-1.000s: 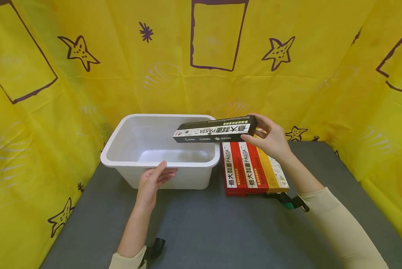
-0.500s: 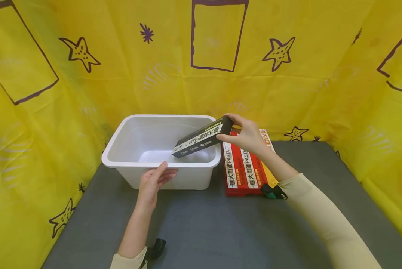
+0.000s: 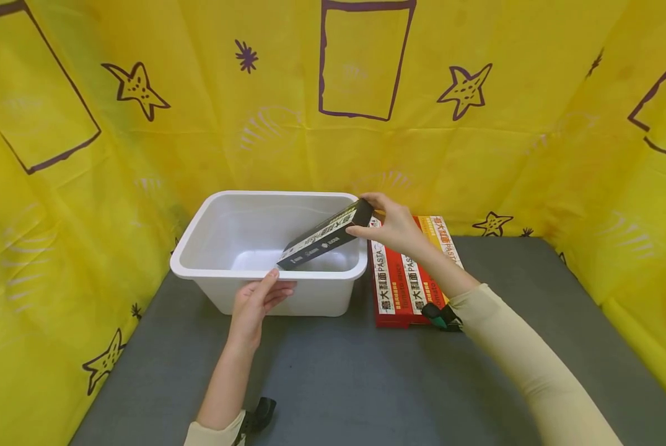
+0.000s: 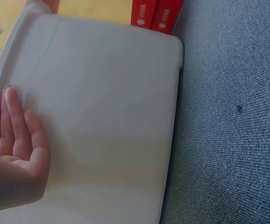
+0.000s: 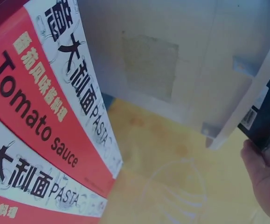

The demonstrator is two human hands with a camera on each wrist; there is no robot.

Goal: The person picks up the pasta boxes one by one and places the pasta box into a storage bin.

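Observation:
In the head view my right hand [image 3: 394, 229] grips one end of a black pasta box [image 3: 323, 240]. That box slants down to the left, its lower end inside a white plastic bin [image 3: 305, 296]. My left hand [image 3: 251, 306] holds the bin's front rim, thumb over the edge and fingers below it on the outer wall. Seen from the left wrist, those fingers [image 4: 18, 126] lie along the wall. From the right wrist, my fingers and thumb pinch the box end [image 5: 260, 116] just beyond the bin's rim.
Right of the bin, red tomato sauce pasta boxes [image 3: 385, 285] and a yellow one [image 3: 434, 232] lie side by side, partly covered by my right forearm. They rest on a dark grey tabletop [image 3: 333, 378]. A yellow patterned cloth [image 3: 288, 74] hangs around the back and sides.
My right hand has moved left with the black pasta box. The box has gone from nearly level over the rim to tilted down into the bin. My left hand keeps its place.

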